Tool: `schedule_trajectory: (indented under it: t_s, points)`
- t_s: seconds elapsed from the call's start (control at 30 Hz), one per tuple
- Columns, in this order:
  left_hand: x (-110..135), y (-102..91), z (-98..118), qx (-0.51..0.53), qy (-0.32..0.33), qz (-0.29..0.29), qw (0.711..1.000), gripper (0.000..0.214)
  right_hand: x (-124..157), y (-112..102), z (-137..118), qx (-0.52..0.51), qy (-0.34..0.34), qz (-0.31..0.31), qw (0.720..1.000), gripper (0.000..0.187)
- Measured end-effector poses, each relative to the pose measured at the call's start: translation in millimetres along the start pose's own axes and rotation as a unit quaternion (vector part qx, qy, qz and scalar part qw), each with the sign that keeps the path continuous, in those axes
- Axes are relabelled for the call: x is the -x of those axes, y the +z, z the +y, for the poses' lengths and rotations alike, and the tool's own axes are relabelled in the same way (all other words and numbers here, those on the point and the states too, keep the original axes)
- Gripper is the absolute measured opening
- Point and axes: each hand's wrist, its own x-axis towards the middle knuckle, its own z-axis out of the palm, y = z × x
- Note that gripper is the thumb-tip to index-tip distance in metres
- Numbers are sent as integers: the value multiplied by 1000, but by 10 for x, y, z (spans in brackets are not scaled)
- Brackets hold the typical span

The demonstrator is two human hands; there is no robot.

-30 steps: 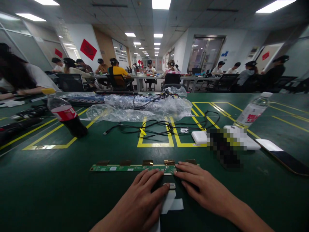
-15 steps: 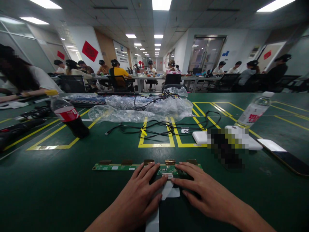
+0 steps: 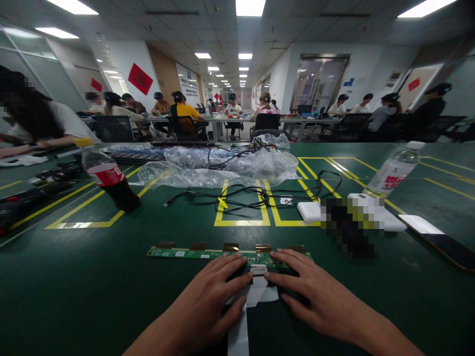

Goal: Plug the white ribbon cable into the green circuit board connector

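Observation:
A long narrow green circuit board (image 3: 193,253) with gold tabs lies flat on the green table mat (image 3: 74,287) in front of me. A white flat ribbon cable (image 3: 256,289) runs from the near edge up to the board's connector. My left hand (image 3: 211,301) lies over the cable's left side, fingers stretched and pressing near its end. My right hand (image 3: 308,291) rests flat on the right, fingertips on the board and cable end. Neither hand encloses anything.
A cola bottle (image 3: 109,180) stands at left, a water bottle (image 3: 391,170) at right. Clear plastic bags (image 3: 222,168) and black cables (image 3: 245,195) lie beyond yellow tape lines. A white box (image 3: 309,211) and a phone (image 3: 438,240) sit right. Other people sit at far tables.
The white ribbon cable's end has slid forward up to the board's connector under my fingers. Both hands moved slightly toward the board.

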Motion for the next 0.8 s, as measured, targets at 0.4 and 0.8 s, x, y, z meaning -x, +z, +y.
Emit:
schedule_trajectory:
  t_s: [0.4, 0.8]
  points:
    - [2, 15, -22, -6, -8, -7, 1000, 55, 17, 18, 26, -10, -2, 16, 1000, 56]
    - [10, 46, -24, -5, -3, 19, 1000, 56, 3, 48, -5, 3, -4, 24, 1000, 55]
